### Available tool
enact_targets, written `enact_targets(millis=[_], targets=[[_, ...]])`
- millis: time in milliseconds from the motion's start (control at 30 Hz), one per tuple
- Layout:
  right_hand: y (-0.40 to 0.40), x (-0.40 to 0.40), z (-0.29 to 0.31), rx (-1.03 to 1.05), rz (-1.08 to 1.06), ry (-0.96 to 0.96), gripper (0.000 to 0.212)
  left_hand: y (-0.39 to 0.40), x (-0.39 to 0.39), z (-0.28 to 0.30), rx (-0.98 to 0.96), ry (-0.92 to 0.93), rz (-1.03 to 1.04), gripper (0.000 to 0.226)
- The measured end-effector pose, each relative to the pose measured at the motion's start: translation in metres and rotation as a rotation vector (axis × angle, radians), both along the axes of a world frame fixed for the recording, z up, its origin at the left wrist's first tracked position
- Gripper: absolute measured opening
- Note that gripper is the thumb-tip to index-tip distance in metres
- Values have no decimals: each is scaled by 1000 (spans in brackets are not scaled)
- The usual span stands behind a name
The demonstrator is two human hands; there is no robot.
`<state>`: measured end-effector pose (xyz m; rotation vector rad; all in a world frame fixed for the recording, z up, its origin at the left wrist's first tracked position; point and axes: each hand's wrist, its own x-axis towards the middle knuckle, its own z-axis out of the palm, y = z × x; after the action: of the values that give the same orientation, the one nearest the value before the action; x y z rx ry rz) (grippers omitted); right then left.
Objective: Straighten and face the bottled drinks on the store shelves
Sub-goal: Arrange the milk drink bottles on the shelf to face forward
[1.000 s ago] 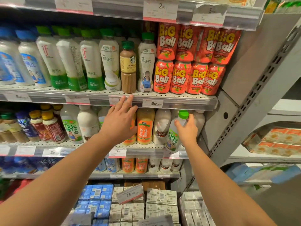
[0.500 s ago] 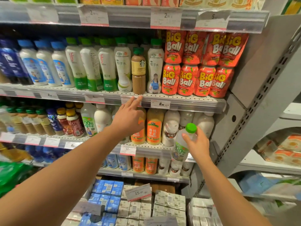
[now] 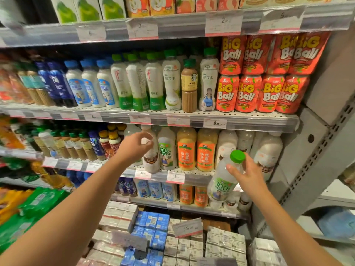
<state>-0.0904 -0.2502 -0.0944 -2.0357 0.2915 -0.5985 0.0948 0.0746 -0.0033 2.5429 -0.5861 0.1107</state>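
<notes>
L hand (image 3: 134, 148) moved to white bottle (image 3: 151, 160); R hand (image 3: 247, 175) holds green-cap bottle (image 3: 222, 181).

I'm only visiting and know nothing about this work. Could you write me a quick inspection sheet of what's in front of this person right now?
Surface: perforated metal shelf with price tags along its front rail.
Job's things: green-capped bottle off the shelf, tilted; white bottle at the shelf's front edge; orange bottles upright, labels facing out.
Clutter: a brown coffee bottle stands alone among white coconut-water bottles on the shelf above.
Hands: right hand grips the green-capped bottle near its neck; left hand has its fingers round the white bottle's top.
Cables: nothing seen.
Surroundings: red Big Ball cans stacked in two tiers; carton packs below.
</notes>
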Motion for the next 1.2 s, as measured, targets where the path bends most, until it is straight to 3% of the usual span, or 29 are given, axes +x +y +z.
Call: enact_targets(millis=[233, 433, 633, 1067, 1200], targets=[[38, 21, 5, -8, 17, 75, 33, 21, 31, -42, -132, 192, -19, 40], [53, 33, 6, -1, -15, 70, 31, 26, 63, -61, -266, 60, 99, 43], [63, 42, 7, -34, -69, 98, 30, 28, 89, -75, -270, 56, 89, 64], [74, 47, 0, -22, -128, 133, 32, 19, 112, -100, -272, 114, 35, 77], [74, 49, 0, -18, -132, 118, 33, 18, 108, -97, -398, 256, 17, 79]])
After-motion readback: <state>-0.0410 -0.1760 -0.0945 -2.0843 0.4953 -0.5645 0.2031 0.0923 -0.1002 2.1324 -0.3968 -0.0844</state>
